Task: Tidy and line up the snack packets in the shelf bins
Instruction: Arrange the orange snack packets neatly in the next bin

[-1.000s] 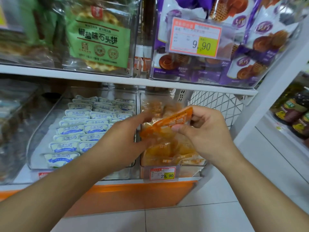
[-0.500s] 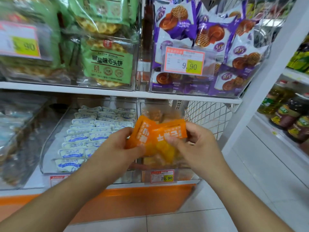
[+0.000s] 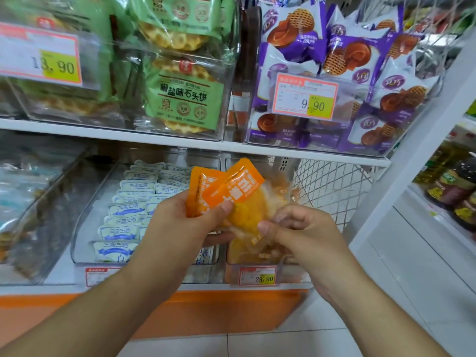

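Two orange packets (image 3: 224, 188) are pinched by the left hand (image 3: 180, 228); their clear lower end is pinched by the right hand (image 3: 301, 228). They are held above the bin (image 3: 260, 273), not yet placed. Left of them, white packets (image 3: 123, 215) are already lined up.

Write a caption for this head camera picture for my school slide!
Left hand and right hand hold orange snack packets above their clear shelf bin.
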Action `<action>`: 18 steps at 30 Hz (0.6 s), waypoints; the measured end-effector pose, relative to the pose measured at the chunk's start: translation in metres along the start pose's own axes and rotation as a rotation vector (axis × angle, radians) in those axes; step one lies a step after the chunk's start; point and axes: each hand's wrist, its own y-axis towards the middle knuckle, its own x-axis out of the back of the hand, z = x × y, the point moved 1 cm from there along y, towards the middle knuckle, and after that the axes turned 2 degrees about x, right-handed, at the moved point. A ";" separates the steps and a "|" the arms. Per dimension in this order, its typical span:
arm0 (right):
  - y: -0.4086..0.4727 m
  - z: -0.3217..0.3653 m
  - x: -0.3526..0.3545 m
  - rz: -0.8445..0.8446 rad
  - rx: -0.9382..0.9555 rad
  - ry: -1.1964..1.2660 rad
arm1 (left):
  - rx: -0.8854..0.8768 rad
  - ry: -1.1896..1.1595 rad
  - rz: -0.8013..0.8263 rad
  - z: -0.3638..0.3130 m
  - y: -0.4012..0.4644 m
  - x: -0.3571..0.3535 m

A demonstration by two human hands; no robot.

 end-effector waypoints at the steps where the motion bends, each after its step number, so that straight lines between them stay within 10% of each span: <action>1: 0.000 0.000 0.001 0.002 -0.014 0.112 | 0.008 -0.007 0.020 0.000 0.000 0.000; 7: 0.006 0.005 0.021 -0.115 0.074 0.269 | -0.040 0.166 -0.058 -0.002 0.006 0.016; 12: 0.012 -0.004 0.031 -0.191 0.298 -0.270 | -0.058 0.216 -0.135 -0.004 0.015 0.035; 18: 0.015 -0.024 0.015 0.146 0.463 -0.828 | -0.072 0.273 -0.118 0.000 0.016 0.035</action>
